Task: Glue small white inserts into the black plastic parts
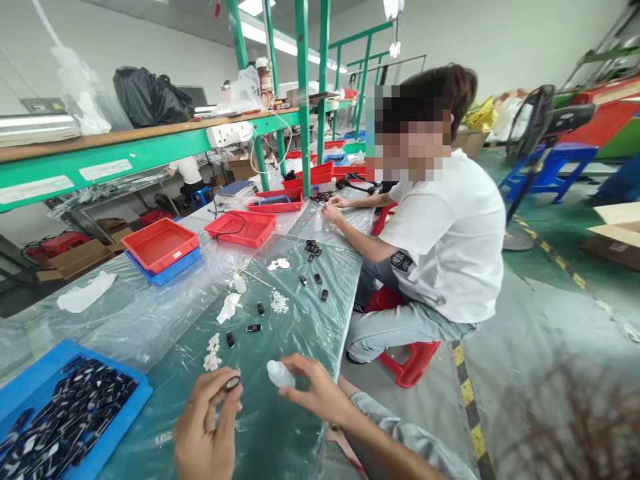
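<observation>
Between the thumb and fingers of my left hand is a small black part with a pale oval face. To its right, my right hand grips a small white plastic bottle, tilted with its top toward the upper left. Beyond my hands, several small black parts lie scattered on the plastic-covered table. Near them are a heap of tiny white pieces, crumpled white tissue, another small white bottle and a thin stick.
A blue tray full of black parts stands at the left. Red trays sit farther back, one stacked on a blue tray. A co-worker sits at the table's right edge, hands over the table. A green-framed shelf runs above.
</observation>
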`<state>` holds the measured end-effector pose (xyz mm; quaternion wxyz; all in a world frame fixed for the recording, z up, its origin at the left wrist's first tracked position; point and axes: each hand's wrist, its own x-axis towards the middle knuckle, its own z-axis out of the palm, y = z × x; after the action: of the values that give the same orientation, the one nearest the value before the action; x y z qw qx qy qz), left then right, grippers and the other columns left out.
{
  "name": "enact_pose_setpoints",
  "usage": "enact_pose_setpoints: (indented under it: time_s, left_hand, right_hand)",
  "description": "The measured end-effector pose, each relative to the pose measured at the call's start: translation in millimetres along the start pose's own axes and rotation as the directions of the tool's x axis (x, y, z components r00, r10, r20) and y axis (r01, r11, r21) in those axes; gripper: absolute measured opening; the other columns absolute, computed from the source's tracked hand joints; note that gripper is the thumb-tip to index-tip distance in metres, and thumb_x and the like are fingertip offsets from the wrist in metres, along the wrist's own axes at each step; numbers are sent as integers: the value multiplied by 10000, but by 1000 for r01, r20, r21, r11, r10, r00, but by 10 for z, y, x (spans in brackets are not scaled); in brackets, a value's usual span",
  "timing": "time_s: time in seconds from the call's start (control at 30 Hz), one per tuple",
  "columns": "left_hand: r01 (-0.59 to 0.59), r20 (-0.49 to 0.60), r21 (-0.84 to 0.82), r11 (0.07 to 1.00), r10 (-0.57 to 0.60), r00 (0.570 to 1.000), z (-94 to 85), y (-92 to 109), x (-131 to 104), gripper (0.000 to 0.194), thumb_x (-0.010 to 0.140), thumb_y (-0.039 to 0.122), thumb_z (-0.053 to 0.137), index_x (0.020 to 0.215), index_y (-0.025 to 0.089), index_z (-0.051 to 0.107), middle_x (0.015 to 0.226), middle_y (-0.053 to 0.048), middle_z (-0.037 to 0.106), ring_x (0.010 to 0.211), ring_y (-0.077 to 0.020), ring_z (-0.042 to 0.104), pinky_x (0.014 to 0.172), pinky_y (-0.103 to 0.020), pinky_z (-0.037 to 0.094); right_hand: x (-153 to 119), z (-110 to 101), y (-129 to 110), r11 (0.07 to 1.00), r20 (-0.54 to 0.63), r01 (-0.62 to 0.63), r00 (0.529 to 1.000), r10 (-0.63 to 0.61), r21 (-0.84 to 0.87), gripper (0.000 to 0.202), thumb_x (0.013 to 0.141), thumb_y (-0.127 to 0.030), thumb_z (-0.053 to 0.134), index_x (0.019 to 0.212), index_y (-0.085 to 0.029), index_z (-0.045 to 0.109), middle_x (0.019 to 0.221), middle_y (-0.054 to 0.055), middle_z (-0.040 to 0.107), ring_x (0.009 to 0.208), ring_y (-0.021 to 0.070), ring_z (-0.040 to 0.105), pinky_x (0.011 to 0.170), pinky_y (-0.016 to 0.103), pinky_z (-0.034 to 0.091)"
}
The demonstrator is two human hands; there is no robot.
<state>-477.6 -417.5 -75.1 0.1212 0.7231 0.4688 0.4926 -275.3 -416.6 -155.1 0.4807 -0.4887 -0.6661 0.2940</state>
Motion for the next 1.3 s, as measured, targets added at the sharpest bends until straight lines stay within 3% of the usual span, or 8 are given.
enact_pose_setpoints:
  time_s: [0.13,0.33,0.47,0.63,0.77,1.03,1.3]
  left_hand:
    - [67,90,-79,995,-60,994,37,-43,-52,143,927,246,618,1024,294,712,1014,-31,746,728,-193,757,611,-289,680]
    - [36,143,-119,992,-19,990,73,57,-107,187,927,199,615,1048,304,712,1007,-22,749,738,-160,757,623,-230,660]
    - [-31,149,-67,997,41,988,58,125,-79,202,921,162,619,1031,312,697,996,-11,744,758,-149,751,668,-217,635]
    - [-95,165,-6,995,95,982,37,153,-67,259,927,112,597,1074,315,663,1009,-9,726,838,-144,741,723,-204,614]
    - [-151,170,5,989,147,974,26,182,-61,257,935,102,580,1082,305,637,1017,-21,714,884,-161,726,729,-225,616]
    - [-236,141,7,972,232,962,23,184,-48,211,955,139,570,1084,289,645,988,-18,715,867,-165,714,696,-232,597]
    - [-256,158,-21,966,256,954,29,190,-73,243,954,103,553,1103,272,643,1031,-26,697,914,-154,691,727,-234,590]
  right_hand:
    - [-64,-343,-312,990,-8,-22,1000,24,138,432,818,-297,743,1240,-295,654,1076,49,764,934,213,753,751,280,631]
    - [-56,-675,-693,957,-105,272,959,-262,99,378,822,-187,714,1168,-327,656,1000,46,770,880,202,730,736,292,600]
    - [-68,-711,-766,950,-74,311,948,-309,20,454,808,-161,726,1212,-341,628,1031,53,750,899,209,725,717,310,612]
    - [-164,-734,-787,906,-42,374,920,-389,-197,571,790,-152,743,1302,-335,569,1143,99,729,986,250,735,819,385,645]
    - [-225,-744,-841,862,-20,406,902,-431,-303,597,782,-160,753,1323,-310,553,1144,118,737,941,263,745,805,413,661]
    - [-234,-758,-935,848,-40,399,898,-439,-349,408,847,-180,682,1240,-272,625,1138,90,739,942,238,747,796,361,679]
    - [-263,-790,-1031,874,-29,403,904,-426,-270,411,833,-171,681,1235,-231,623,1111,111,722,945,243,717,755,364,660]
